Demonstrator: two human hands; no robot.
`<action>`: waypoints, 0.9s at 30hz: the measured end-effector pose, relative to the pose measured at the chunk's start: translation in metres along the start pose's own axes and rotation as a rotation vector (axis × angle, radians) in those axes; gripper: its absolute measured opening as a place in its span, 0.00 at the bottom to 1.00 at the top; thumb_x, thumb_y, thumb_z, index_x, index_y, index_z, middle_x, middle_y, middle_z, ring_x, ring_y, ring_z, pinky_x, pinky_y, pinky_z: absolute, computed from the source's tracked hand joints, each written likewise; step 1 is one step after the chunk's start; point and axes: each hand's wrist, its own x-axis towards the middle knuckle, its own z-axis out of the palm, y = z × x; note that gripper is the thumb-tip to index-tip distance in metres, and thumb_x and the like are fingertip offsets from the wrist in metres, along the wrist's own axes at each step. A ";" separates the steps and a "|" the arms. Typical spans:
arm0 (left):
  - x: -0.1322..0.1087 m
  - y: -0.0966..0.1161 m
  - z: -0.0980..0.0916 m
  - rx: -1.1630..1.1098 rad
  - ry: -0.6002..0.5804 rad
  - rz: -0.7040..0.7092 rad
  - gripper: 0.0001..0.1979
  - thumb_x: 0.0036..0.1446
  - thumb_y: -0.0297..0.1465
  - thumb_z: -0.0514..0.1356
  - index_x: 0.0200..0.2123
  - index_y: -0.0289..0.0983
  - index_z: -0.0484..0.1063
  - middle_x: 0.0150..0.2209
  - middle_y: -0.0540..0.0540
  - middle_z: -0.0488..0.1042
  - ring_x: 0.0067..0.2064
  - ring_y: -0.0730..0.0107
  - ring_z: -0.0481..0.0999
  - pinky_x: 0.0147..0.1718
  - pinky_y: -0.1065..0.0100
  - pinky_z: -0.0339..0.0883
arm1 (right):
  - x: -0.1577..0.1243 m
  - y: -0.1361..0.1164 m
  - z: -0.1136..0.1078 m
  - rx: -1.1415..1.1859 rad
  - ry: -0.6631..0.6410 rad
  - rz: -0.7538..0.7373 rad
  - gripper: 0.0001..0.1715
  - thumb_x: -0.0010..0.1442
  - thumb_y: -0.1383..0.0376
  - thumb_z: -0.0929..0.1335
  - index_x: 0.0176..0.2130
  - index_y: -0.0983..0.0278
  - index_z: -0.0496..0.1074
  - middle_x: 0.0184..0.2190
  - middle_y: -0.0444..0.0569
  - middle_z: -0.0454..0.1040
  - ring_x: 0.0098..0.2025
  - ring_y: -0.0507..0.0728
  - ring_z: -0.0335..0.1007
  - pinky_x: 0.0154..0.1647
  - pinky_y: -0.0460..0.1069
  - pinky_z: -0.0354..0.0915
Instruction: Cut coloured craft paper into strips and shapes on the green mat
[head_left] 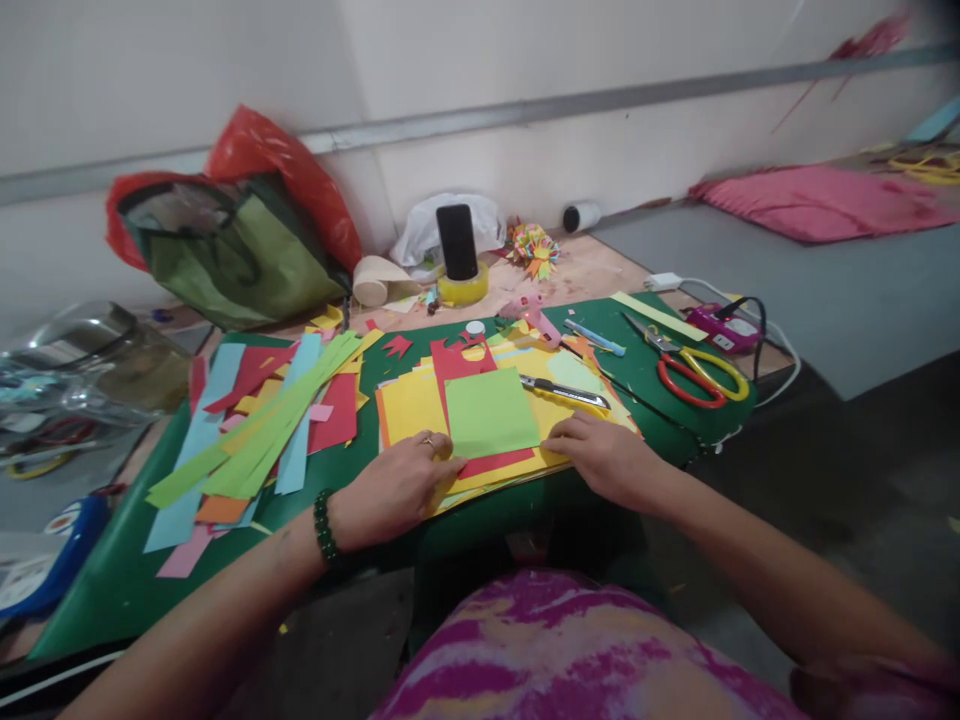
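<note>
A light green square of paper (491,412) lies over red paper (495,466) and a stack of yellow sheets (411,405). My left hand (401,485) is closed at its lower left corner, the thumb and bent fingers pinching the edge. At the lower right corner my right hand (604,455) has its fingertips together on the paper's edge. A box cutter (566,392) rests on the yellow sheets just above my right hand. My palms hide part of the stack's front edge.
Scissors (686,365), a pink glue gun (531,318) and a blue pen (595,338) lie toward the right. Cut paper strips (259,440) cover the left side of the green table (124,590). Behind stand a phone (457,242) on yellow tape (463,288) and a green bag (240,250).
</note>
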 end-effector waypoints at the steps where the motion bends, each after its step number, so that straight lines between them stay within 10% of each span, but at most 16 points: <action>1: 0.002 0.001 -0.003 0.009 -0.004 0.002 0.14 0.63 0.26 0.52 0.46 0.38 0.75 0.42 0.40 0.73 0.42 0.61 0.73 0.41 0.64 0.69 | 0.002 0.004 -0.003 -0.009 0.042 0.044 0.19 0.61 0.77 0.60 0.44 0.66 0.75 0.39 0.53 0.77 0.41 0.57 0.69 0.40 0.50 0.67; 4: 0.016 0.009 -0.009 0.047 0.000 0.007 0.12 0.64 0.28 0.51 0.42 0.37 0.75 0.35 0.42 0.71 0.36 0.63 0.73 0.35 0.65 0.68 | 0.010 0.016 -0.009 -0.152 0.117 0.265 0.16 0.63 0.68 0.63 0.49 0.67 0.73 0.43 0.56 0.77 0.45 0.62 0.68 0.46 0.54 0.66; 10: 0.054 0.023 0.009 0.007 0.072 -0.011 0.16 0.68 0.33 0.48 0.54 0.40 0.69 0.39 0.43 0.70 0.34 0.67 0.73 0.29 0.69 0.67 | 0.023 0.029 -0.006 -0.221 -0.194 0.651 0.14 0.61 0.65 0.66 0.46 0.66 0.74 0.42 0.57 0.77 0.47 0.65 0.70 0.41 0.54 0.68; 15: 0.064 0.018 0.030 -0.170 0.111 -0.042 0.13 0.68 0.34 0.50 0.47 0.38 0.72 0.39 0.43 0.70 0.37 0.66 0.74 0.34 0.68 0.67 | -0.018 0.031 -0.020 -0.092 -0.057 0.814 0.14 0.64 0.64 0.60 0.43 0.64 0.73 0.40 0.57 0.78 0.42 0.63 0.74 0.39 0.53 0.68; 22: 0.063 0.019 0.030 -0.313 0.165 -0.085 0.08 0.65 0.30 0.52 0.37 0.37 0.71 0.36 0.45 0.71 0.38 0.64 0.72 0.34 0.66 0.65 | -0.068 -0.007 -0.040 0.743 0.032 0.829 0.23 0.65 0.46 0.59 0.45 0.61 0.65 0.34 0.50 0.77 0.29 0.56 0.75 0.30 0.50 0.72; 27: 0.065 0.018 0.031 -0.310 0.231 -0.054 0.11 0.66 0.31 0.52 0.33 0.37 0.71 0.33 0.44 0.70 0.38 0.61 0.69 0.39 0.60 0.64 | -0.081 -0.017 -0.032 0.469 0.063 0.771 0.24 0.65 0.49 0.61 0.54 0.59 0.66 0.43 0.54 0.75 0.40 0.58 0.75 0.37 0.51 0.72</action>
